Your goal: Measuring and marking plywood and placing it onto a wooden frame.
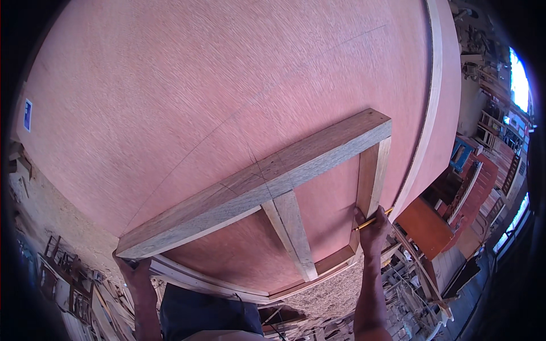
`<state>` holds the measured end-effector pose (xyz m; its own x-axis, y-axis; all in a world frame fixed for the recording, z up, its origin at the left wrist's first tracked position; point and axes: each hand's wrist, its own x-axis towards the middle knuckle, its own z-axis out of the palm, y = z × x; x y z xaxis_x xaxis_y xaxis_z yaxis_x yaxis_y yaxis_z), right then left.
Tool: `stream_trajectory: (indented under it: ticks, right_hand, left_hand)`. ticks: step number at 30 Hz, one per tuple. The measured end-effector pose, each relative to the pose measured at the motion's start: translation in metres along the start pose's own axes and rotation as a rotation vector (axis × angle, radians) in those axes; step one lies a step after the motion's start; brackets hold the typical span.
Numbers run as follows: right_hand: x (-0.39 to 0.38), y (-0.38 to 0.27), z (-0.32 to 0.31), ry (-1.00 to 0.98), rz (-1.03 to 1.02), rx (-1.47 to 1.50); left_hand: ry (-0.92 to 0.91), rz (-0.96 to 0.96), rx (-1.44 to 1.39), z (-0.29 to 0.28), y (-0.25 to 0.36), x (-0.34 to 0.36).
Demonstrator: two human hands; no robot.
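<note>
A wooden frame [318, 156] of thick bars with a short middle crosspiece lies on a large reddish plywood sheet [170, 85]. My left hand [135, 274] is closed round the near left end of the frame's long bar, its fingers partly hidden beneath it. At the frame's right side bar, my right hand [373, 226] grips a yellow pencil [367, 223], with the thumb close to the wood. Faint pencil lines cross the long bar near the crosspiece, and a long curved line runs over the sheet.
A pale wooden strip [427, 102] runs along the sheet's right side. An orange-brown board [425, 228] and stacked furniture parts stand to the right. Sawdust [333, 292] and wood scraps cover the floor, with more wooden pieces [68, 284] at the lower left.
</note>
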<state>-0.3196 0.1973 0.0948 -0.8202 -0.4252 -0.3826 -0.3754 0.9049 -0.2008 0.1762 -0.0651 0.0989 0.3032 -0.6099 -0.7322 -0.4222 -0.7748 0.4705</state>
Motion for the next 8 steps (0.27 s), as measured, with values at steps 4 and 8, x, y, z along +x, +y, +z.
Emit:
stream_trajectory:
  ticks: [4, 8]
  right_hand:
    - [0.0024, 0.0083, 0.003, 0.059, -0.098, -0.02]
    - [0.0021, 0.0012, -0.0012, 0.02, -0.061, -0.115]
  left_hand:
    - [-0.005, -0.007, 0.019, -0.0019, 0.0001, 0.0015]
    - [0.003, 0.013, 0.01, -0.0051, -0.0054, 0.002]
